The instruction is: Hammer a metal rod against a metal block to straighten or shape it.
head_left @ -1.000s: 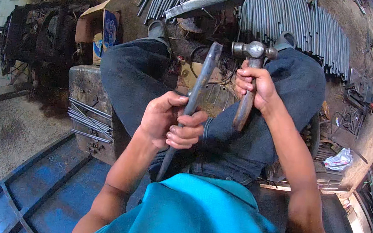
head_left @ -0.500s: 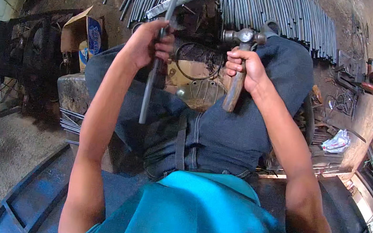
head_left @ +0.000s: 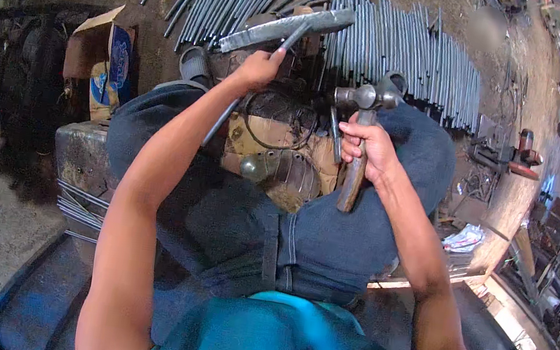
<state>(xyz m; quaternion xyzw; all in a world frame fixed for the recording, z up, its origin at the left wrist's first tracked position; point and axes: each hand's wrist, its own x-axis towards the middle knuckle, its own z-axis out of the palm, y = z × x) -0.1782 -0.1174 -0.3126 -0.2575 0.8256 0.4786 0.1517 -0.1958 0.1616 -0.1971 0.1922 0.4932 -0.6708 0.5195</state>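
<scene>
My left hand is closed around a grey metal rod. The rod slants away to the right, and its far end overlaps a long, bright-topped metal bar; contact cannot be made out. In my right hand is a ball-peen hammer, gripped by its wooden handle above my right thigh, head pointing away from me. A short metal rod shows right beside the right fingers; whether they touch it is unclear.
Many metal rods lie in rows on the ground ahead. Between my legs are cardboard and a dark ring. An open carton stands left. More rods lie at left, and an angle grinder is at right.
My left hand has moved forward and right, tilting the rod so its far end overlaps the metal bar. The right hand still grips the hammer. The whole view has shifted slightly.
</scene>
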